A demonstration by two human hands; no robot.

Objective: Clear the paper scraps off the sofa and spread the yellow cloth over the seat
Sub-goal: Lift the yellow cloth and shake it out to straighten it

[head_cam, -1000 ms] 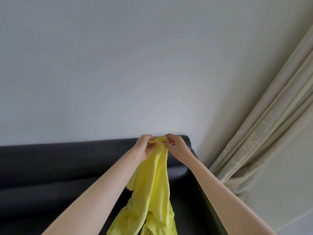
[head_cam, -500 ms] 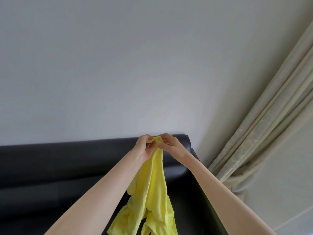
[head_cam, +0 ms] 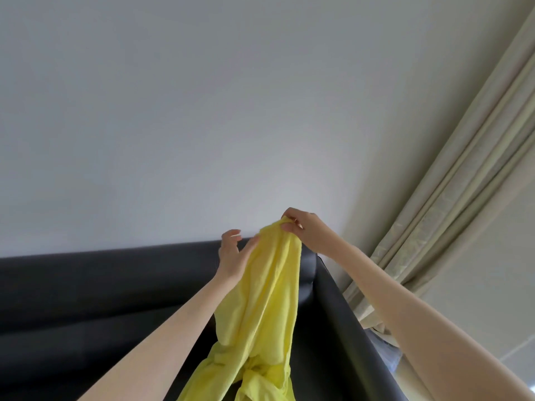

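Home living room: dark sofa [head_cam: 115,285], beige curtain [head_cam: 463,183]

Dark sofa [head_cam: 121,287] set against a pale wall [head_cam: 202,111].
Its rounded backrest runs below and to the left of the grip; the right armrest [head_cam: 344,322] descends beneath the grip. The seat surface is hidden from view.

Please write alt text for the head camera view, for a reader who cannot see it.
The right hand pinches the top of a bunched yellow cloth held up over a dark sofa, while the left hand touches its side with fingers loosely spread. A grey wall is behind; beige curtains hang at right.
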